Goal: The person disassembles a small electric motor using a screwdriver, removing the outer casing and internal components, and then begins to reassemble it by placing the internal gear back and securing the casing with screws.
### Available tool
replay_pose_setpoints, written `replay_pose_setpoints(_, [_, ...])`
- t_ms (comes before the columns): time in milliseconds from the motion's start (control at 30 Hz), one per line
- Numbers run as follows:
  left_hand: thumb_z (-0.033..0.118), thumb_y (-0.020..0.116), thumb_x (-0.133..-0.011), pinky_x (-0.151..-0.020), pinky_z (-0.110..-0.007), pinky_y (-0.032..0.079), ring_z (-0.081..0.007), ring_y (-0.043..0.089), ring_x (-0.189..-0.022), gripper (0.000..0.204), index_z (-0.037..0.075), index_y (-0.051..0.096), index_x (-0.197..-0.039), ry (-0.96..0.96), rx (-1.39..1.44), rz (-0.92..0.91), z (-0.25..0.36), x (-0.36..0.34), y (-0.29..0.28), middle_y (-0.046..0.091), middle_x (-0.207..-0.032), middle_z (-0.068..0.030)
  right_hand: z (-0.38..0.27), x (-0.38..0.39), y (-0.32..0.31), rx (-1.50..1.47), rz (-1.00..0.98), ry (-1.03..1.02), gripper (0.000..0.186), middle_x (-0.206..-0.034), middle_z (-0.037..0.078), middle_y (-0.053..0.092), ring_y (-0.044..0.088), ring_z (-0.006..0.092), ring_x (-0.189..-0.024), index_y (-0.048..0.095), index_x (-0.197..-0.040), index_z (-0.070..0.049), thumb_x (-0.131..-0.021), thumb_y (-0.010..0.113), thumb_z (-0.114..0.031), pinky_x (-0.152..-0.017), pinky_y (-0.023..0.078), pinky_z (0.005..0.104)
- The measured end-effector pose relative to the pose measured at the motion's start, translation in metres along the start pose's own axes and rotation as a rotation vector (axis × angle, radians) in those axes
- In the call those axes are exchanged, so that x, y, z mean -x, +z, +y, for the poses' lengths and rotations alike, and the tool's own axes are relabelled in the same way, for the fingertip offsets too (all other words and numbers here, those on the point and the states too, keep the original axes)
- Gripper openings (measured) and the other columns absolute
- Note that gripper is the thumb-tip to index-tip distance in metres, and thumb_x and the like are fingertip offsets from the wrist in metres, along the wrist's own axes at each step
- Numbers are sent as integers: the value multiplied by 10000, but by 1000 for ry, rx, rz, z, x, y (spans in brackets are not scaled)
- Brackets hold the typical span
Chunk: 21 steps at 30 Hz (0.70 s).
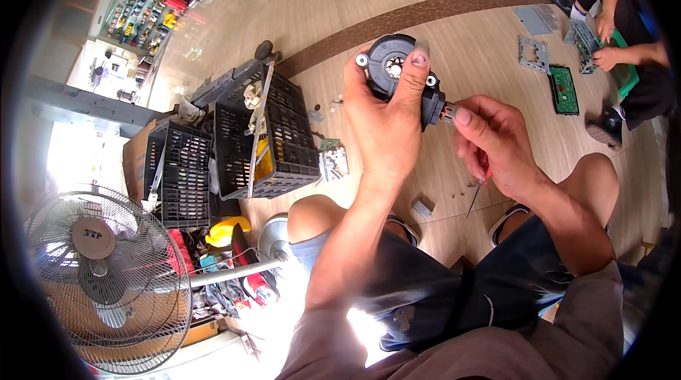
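Note:
My left hand grips a black round housing with two mounting lugs and a metal centre, thumb across its front. A black connector block sticks out of its right side. My right hand has its thumb and forefinger at a small metal piece at that connector; whether it is attached cannot be told. The same hand holds a screwdriver with a red handle, its thin shaft pointing down. A small grey metal piece lies on the floor below.
Black plastic crates with metal parts and a standing fan are at left. At upper right, another person's hands hold a metal-cased part beside a green circuit board, loose plates and a green stool.

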<state>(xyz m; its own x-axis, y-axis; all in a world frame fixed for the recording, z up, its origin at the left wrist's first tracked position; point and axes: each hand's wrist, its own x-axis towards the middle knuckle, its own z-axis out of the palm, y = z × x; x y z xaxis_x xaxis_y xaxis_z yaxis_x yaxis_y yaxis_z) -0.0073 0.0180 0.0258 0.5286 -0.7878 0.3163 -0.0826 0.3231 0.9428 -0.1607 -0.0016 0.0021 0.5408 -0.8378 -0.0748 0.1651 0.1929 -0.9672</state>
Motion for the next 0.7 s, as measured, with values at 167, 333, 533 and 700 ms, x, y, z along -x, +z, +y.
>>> replay_pose_setpoints(167, [202, 745, -914, -593, -223, 504, -67, 586, -701, 325, -8, 548, -1066, -42, 14, -17, 3, 1, 0, 630, -849, -31, -3, -1, -11, 30, -126, 168, 545, -617, 20, 544, 469, 66, -437, 636, -962, 19, -994, 537, -516, -372, 343, 232])
replay_pose_setpoints(333, [271, 718, -934, -555, -242, 527, -83, 598, -677, 341, -7, 572, -1066, 85, -49, -6, -6, -1, -1, 642, -838, -46, -2, 3, 1, 7, -58, 44, 492, -624, 22, 551, 475, 65, -449, 635, -989, 20, -986, 579, -469, -378, 347, 232])
replay_pose_setpoints(533, [272, 701, -946, -560, -241, 529, -88, 606, -673, 336, -7, 567, -1076, 23, 13, -35, -5, 0, -1, 644, -837, -49, 0, 2, -2, 47, -9, -26, 440, -637, 27, 564, 480, 62, -460, 630, -965, 6, -981, 607, -433, -380, 347, 228])
replay_pose_setpoints(700, [278, 701, -946, -560, -240, 528, -90, 607, -668, 334, -6, 570, -1064, 21, -18, -29, -5, 0, -3, 645, -833, -52, -8, 1, -10, 3, -127, 141, 458, -642, 29, 569, 479, 61, -456, 630, -960, 3, -986, 589, -452, -395, 349, 218])
